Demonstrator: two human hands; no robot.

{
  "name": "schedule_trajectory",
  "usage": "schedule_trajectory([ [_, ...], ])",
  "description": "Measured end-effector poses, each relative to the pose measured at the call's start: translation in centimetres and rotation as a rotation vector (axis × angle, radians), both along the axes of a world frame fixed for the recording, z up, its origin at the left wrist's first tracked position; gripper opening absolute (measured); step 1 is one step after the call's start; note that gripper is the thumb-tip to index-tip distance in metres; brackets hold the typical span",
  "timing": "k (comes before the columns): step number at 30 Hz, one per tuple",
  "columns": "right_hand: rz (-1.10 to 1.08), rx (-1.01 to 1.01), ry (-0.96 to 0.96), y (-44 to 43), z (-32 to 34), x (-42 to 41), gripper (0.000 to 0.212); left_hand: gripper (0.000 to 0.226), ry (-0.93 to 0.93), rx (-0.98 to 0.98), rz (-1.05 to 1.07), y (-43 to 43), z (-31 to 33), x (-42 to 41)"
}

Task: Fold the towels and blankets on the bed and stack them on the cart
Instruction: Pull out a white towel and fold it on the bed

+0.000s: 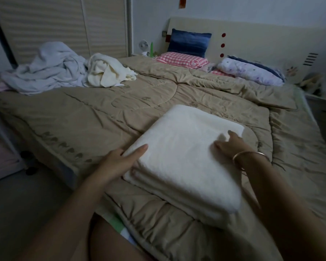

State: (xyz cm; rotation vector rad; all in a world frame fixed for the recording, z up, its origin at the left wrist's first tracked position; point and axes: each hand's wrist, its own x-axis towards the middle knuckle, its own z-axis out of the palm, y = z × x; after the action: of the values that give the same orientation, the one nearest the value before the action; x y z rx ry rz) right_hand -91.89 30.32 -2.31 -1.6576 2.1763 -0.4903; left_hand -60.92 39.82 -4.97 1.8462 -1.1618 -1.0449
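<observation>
left hand (120, 159) flat against folded white blanket (186, 166), right hand (231, 146) flat on top

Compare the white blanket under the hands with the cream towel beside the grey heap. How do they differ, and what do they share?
The white blanket is folded into a flat, layered rectangle; the cream towel lies crumpled. The left hand and right hand touch the white blanket; no hand touches the cream towel. Both are pale and rest on the tan quilt.
</observation>
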Motion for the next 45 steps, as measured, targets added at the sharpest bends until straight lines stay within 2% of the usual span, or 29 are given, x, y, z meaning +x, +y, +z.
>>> schedule_trajectory([
  [2,-0.122,0.023,-0.19,0.8,-0.1,-0.7,0.086,0.119,0.122,0.094,-0.08,0.6,0.9,0.1],
  [5,-0.24,0.112,-0.555,2.7,-1.7,-1.8,0.104,0.106,0.244,0.111,-0.119,1.8,1.6,-0.3],
  [6,-0.246,0.154,-0.682,3.5,-2.2,-1.9,0.092,0.109,0.244,0.099,-0.094,1.9,1.4,-0.6],
  [8,-0.162,0.163,-0.884,4.9,-2.6,-1.4,0.054,0.115,0.258,0.071,-0.005,1.7,0.7,-1.6],
  [9,-0.145,0.156,-0.916,5.2,-2.7,-1.1,0.049,0.116,0.272,0.047,0.051,1.3,0.4,-2.1],
  [10,-0.138,0.148,-0.911,5.5,-2.5,-0.5,0.055,0.113,0.27,-0.003,0.094,0.9,0.5,-2.5],
  [13,-0.217,0.058,-0.877,6.2,-1.8,1.1,0.101,0.094,0.213,-0.231,0.161,-0.8,2.7,-2.3],
  [14,-0.253,0.063,-0.9,6.5,-1.5,1.9,0.108,0.091,0.188,-0.316,0.186,-1.8,4.1,-1.7],
  [16,-0.261,0.109,-0.983,7.8,-0.9,4.3,0.099,0.089,0.153,-0.476,0.228,-3.9,6.6,0.7],
  [18,-0.183,0.213,-1.052,10.0,-0.5,7.4,0.071,0.095,0.161,-0.534,0.263,-5.6,7.5,3.4],
  [20,-0.027,0.388,-0.976,12.1,-1.0,9.2,0.05,0.101,0.138,-0.427,0.27,-6.0,6.3,5.5],
  [22,0.1,0.541,-0.796,13.8,-0.6,9.5,0.051,0.105,0.113,-0.237,0.255,-5.1,3.5,6.7],
  [24,0.233,0.596,-0.592,14.3,0.8,8.9,0.054,0.13,0.173,-0.065,0.23,-3.2,1.0,6.7],
  [26,0.313,0.454,-0.43,14.0,3.4,9.0,0.052,0.147,0.27,-0.009,0.191,-1.6,0.2,6.5],
  [29,0.342,-0.17,-0.32,11.6,5.5,10.7,0.037,0.14,0.408,-0.024,0.103,-0.3,0.6,5.8],
  [31,0.382,-0.519,-0.083,9.5,5.0,12.1,0.031,0.131,0.456,-0.028,0.081,0.5,0.5,5.2],
  [32,0.431,-0.55,0.073,8.2,4.1,12.4,0.037,0.134,0.477,-0.016,0.074,1.0,0.4,4.7],
  [35,0.463,-0.169,0.367,4.8,0.4,10.9,0.061,0.143,0.533,0.049,0.079,2.1,-0.9,4.5],
  [37,0.378,-0.058,0.396,3.1,-0.9,8.5,0.062,0.136,0.543,0.107,0.063,2.4,-1.5,4.9],
  [40,0.179,-0.046,0.294,1.2,-1.4,5.2,0.061,0.143,0.597,0.157,0.034,2.0,-1.9,5.1],
  [43,0.15,0.068,0.025,0.7,-0.6,4.1,0.07,0.149,0.674,0.154,0.014,2.3,-1.0,4.8],
  [45,0.083,0.16,-0.161,0.9,-0.3,3.7,0.076,0.127,0.682,0.132,0.007,2.6,-0.2,4.4],
])
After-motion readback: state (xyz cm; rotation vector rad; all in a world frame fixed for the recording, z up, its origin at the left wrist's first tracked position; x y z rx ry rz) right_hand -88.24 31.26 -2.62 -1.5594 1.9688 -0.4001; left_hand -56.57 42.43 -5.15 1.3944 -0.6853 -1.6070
